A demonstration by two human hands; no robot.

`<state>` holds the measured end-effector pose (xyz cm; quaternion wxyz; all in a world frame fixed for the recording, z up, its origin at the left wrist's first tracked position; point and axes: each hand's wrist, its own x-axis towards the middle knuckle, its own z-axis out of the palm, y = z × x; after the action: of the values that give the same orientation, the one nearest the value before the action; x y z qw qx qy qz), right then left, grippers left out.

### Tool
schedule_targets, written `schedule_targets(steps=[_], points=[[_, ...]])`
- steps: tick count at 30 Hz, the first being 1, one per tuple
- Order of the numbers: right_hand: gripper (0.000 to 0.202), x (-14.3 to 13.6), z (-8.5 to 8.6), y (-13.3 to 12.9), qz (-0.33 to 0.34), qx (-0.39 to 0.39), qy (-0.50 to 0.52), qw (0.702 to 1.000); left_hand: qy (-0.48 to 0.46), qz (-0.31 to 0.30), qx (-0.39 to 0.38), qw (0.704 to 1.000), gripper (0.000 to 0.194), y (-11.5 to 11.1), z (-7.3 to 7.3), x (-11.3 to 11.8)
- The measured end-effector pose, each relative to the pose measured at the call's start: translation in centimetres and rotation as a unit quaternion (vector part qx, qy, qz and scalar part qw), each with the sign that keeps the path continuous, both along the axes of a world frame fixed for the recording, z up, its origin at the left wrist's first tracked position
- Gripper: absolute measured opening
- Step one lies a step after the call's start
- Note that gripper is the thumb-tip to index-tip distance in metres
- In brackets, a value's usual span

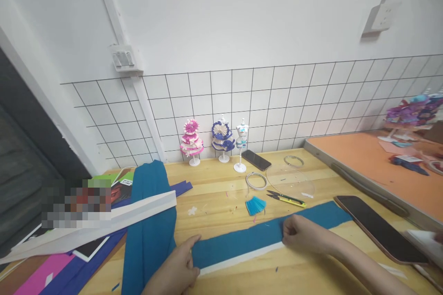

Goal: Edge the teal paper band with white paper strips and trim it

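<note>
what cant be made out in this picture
Head view, right hand: its own curled fingers hide the fingertips.
Head view, white strip: the blue strip hides how far it reaches underneath.
Head view, blue cloth: near end cut off by the bottom edge.
Head view, papers: partly hidden by a pixelated patch.
Head view, far-right ornaments: blurred, details unclear.

Pixelated patch [76, 200] hides papers; blurry purple ornaments [406, 113], seemingly decorated, cut off by right edge.
</note>
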<state>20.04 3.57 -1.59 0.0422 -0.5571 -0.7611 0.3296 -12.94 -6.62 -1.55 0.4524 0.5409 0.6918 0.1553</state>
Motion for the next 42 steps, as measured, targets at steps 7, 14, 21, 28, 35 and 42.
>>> schedule_targets(steps=[7, 14, 21, 28, 35, 42], points=[[0.007, 0.2, -0.5, 0.3, 0.008, 0.003, -0.001, 1.0, -0.002, -0.011, -0.003, 1.0, 0.071, 0.2, 0.4, 0.1], [0.007, 0.2, -0.5, 0.4, 0.009, -0.004, 0.005, 1.0, -0.001, 0.002, -0.008, 1.0, 0.072, -0.2, 0.6, 0.1], [0.005, 0.2, -0.6, 0.6, 0.011, -0.016, 0.008, 1.0, 0.065, -0.013, -0.022, 0.998, 0.073, -0.3, 1.1, 0.0], [0.004, 0.2, -0.4, 0.6, 0.011, -0.029, 0.014, 0.999, 0.37, -0.044, 0.1, 0.923, 0.071, -1.2, 2.6, 2.9], [0.004, 0.2, -0.3, 0.6, 0.018, -0.028, 0.017, 0.999, 0.355, -0.166, 0.519, 0.76, 0.042, 0.3, -6.7, 11.8], [0.007, 0.3, -0.5, 0.7, 0.02, -0.008, 0.018, 1.0, 0.354, -0.07, 0.654, 0.665, 0.054, 1.1, -10.9, 13.7]])
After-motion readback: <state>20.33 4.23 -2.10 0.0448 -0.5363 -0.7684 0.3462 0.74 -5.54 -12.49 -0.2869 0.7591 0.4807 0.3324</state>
